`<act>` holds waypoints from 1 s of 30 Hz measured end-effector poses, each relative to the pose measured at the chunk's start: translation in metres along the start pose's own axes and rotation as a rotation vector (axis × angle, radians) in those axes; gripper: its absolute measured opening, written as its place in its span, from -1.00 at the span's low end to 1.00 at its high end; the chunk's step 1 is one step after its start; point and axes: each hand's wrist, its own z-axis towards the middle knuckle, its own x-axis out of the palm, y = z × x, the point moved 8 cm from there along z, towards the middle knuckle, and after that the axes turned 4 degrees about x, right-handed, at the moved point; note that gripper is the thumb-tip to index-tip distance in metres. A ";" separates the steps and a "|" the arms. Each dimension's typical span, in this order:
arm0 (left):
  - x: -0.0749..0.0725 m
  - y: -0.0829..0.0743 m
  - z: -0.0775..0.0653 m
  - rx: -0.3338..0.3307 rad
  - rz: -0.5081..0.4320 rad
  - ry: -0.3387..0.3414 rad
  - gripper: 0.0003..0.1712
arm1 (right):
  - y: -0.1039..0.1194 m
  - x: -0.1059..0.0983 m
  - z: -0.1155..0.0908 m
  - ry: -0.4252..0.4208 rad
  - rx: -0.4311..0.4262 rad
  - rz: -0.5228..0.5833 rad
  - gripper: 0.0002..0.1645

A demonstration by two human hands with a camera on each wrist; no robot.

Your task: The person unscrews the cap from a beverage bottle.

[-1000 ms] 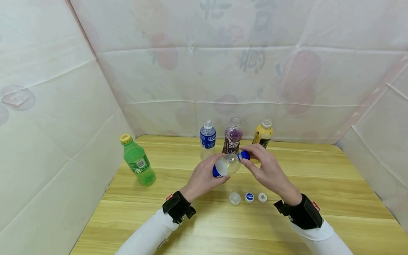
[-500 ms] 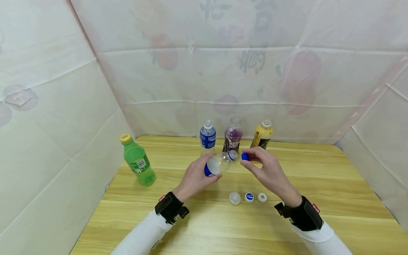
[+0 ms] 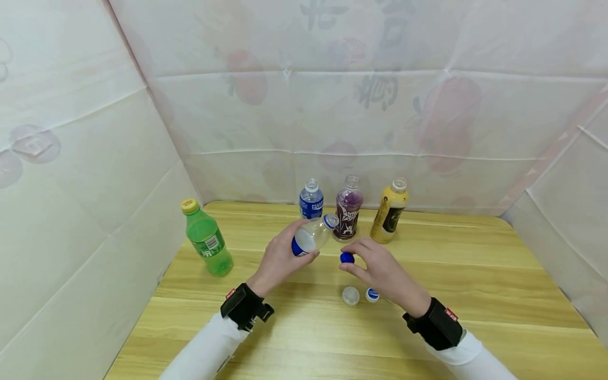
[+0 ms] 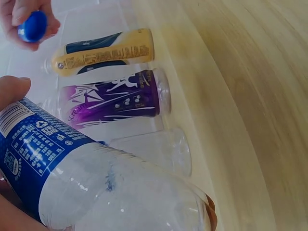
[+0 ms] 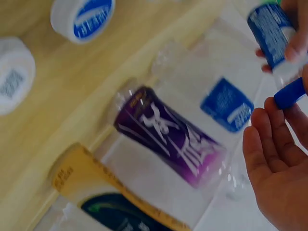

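Note:
My left hand (image 3: 281, 257) grips a clear plastic bottle (image 4: 120, 187) with a blue label, tilted with its uncapped mouth up and to the right in the head view. Between thumb and fingers, my right hand (image 3: 382, 272) pinches a blue bottle cap (image 3: 347, 257), apart from the bottle and lower than its mouth in the head view. Below that hand lie a clear cap (image 3: 350, 296) and a white cap with a blue top (image 3: 372, 295). A white cap with a square code (image 5: 14, 77) shows in the right wrist view; the hand hides it from the head camera.
Along the back of the wooden table (image 3: 304, 338) stand three uncapped bottles: a blue-labelled one (image 3: 311, 203), a purple one (image 3: 348, 214) and a yellow one (image 3: 390, 211). A green bottle (image 3: 209, 240) with a yellow cap stands at the left. Pale cloth walls surround the table.
The blue cap has come off the bottle's mouth. My left hand has moved left with the bottle, and my right hand has come down and left with the cap.

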 end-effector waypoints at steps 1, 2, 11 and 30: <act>0.000 0.001 0.000 -0.003 0.002 0.001 -0.15 | 0.001 0.004 0.000 0.024 0.005 -0.012 -0.59; 0.000 0.001 0.000 -0.006 0.004 0.002 -0.14 | 0.002 0.009 -0.001 0.045 0.009 -0.026 -0.58; -0.001 0.006 -0.003 -0.010 0.018 -0.001 -0.13 | 0.009 0.037 -0.003 0.146 0.002 -0.112 -0.57; -0.001 0.009 -0.005 -0.034 0.028 -0.002 -0.14 | 0.005 0.085 -0.014 0.317 -0.013 -0.176 -0.64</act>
